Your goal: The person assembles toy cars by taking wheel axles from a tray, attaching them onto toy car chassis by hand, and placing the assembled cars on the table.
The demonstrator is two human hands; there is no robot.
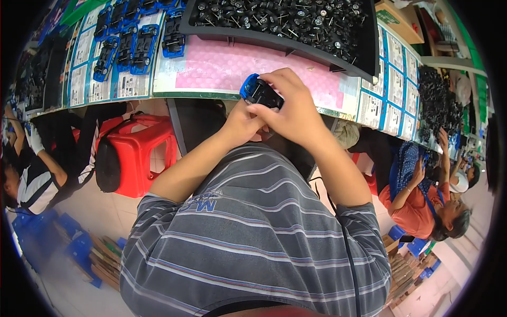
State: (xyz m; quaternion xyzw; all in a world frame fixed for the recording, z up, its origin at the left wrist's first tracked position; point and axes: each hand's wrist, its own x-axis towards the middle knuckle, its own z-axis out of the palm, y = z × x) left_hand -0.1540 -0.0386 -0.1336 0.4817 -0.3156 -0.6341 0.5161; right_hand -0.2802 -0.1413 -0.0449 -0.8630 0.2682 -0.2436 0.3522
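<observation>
Right hand (pixel 293 103) and left hand (pixel 242 124), both gripping, at the near edge of the table (pixel 211 95); beyond, a black tray (pixel 248 37); farther left, blue toy cars (pixel 143 50); between the hands, one blue-and-black toy car (pixel 261 93); filling the tray, wheel-and-axle sets (pixel 285 18).

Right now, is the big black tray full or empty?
Well filled: wheels cover what shows of the tray. How deep, I can't tell.

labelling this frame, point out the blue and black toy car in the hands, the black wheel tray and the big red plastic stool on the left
Toy car (pixel 264 95): head view, on its black part.
Black wheel tray (pixel 274 42): head view, on its front wall.
Red plastic stool (pixel 134 157): head view, on its side.
</observation>
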